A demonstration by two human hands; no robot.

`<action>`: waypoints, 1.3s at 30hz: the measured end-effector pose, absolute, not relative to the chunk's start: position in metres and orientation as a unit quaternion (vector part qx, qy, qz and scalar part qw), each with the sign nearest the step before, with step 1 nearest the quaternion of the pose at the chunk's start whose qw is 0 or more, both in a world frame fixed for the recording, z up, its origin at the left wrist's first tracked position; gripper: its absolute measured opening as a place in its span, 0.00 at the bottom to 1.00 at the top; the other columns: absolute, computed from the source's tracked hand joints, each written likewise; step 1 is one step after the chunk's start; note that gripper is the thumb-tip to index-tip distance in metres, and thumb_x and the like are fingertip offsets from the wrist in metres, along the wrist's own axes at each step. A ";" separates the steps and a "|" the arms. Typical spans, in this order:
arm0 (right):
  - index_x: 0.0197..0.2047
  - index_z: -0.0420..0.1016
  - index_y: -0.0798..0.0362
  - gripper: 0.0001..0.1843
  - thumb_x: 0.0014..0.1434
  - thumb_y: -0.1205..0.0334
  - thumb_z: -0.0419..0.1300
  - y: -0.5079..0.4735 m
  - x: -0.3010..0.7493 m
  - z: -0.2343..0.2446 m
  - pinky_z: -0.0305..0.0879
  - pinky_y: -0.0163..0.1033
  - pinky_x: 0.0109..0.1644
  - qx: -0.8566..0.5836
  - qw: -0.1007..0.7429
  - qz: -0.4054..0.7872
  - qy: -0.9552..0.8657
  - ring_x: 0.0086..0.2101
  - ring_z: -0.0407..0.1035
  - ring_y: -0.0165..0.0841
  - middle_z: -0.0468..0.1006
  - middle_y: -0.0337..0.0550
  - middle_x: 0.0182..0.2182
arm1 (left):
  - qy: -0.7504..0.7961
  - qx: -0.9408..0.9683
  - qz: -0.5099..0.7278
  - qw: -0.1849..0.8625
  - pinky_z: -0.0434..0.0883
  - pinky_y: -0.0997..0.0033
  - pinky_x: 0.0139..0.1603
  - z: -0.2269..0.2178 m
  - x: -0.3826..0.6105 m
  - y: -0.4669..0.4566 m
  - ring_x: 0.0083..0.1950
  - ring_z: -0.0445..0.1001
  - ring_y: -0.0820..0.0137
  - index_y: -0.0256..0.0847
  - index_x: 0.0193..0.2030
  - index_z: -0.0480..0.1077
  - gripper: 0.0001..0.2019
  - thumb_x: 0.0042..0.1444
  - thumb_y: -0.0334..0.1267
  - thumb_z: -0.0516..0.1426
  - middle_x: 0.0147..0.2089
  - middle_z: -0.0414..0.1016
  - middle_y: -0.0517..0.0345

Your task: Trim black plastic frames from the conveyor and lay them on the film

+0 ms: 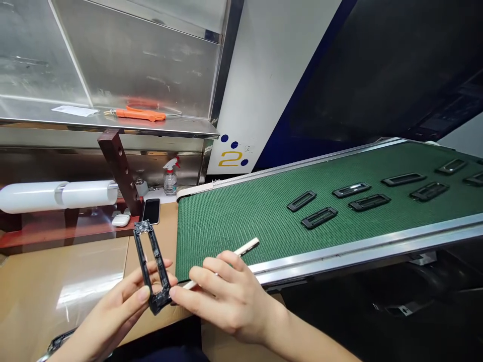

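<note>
My left hand (116, 306) is closed on a narrow black plastic frame (159, 261), gripping its lower end between thumb and fingers. The frame is tilted upright, with a long rectangular opening through its middle. A slim white pen-shaped tool (247, 246) is held in my right hand (230, 296); one end sticks out past the knuckles over the belt, and the other points at the frame's lower end. My right thumb is at the frame's lower corner. What the tool's tip looks like is hidden by the fingers.
Several similar black frames (319, 217) lie on the green conveyor belt (226, 216). Left of it are a phone (151, 210), a spray bottle (170, 181), a white earbud case (121, 220) and white film rolls (33, 196). An orange tool (139, 114) rests on the metal shelf (196, 129).
</note>
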State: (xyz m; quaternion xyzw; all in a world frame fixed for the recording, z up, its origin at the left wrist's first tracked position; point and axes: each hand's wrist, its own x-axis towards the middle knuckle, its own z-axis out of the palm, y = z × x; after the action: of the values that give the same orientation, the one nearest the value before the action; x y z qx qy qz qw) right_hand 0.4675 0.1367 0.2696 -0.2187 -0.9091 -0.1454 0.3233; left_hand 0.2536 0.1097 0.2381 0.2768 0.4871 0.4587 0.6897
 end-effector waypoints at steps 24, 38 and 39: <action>0.45 0.77 0.48 0.12 0.67 0.67 0.52 0.131 0.464 0.270 0.54 0.38 0.38 -0.197 0.324 -0.132 -0.916 0.32 0.63 0.28 0.75 0.37 0.33 | 0.484 0.280 0.448 0.697 0.73 0.70 0.47 0.240 0.248 0.099 0.45 0.79 0.59 0.50 0.42 0.80 0.24 0.36 0.53 0.70 0.40 0.83 0.51; 0.55 0.62 0.52 0.17 0.68 0.53 0.50 0.118 0.445 0.213 0.61 0.32 0.31 -0.347 0.452 0.422 -0.705 0.27 0.60 0.26 0.67 0.37 0.31 | 0.468 0.276 0.450 0.708 0.72 0.66 0.51 0.235 0.246 0.099 0.45 0.79 0.57 0.48 0.44 0.79 0.25 0.38 0.54 0.69 0.40 0.83 0.51; 0.56 0.61 0.51 0.20 0.66 0.50 0.52 0.118 0.441 0.211 0.59 0.31 0.29 -0.344 0.428 0.474 -0.688 0.25 0.58 0.25 0.65 0.34 0.29 | 0.474 0.277 0.442 0.709 0.72 0.64 0.52 0.230 0.244 0.100 0.47 0.78 0.56 0.48 0.44 0.79 0.26 0.37 0.54 0.69 0.42 0.83 0.51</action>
State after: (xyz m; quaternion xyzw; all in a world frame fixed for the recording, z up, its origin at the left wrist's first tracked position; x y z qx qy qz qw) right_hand 0.4415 0.1184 0.2109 -0.3445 -0.6882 0.4742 0.4277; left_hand 0.2440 0.1003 0.2304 0.2770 0.4742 0.4418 0.7093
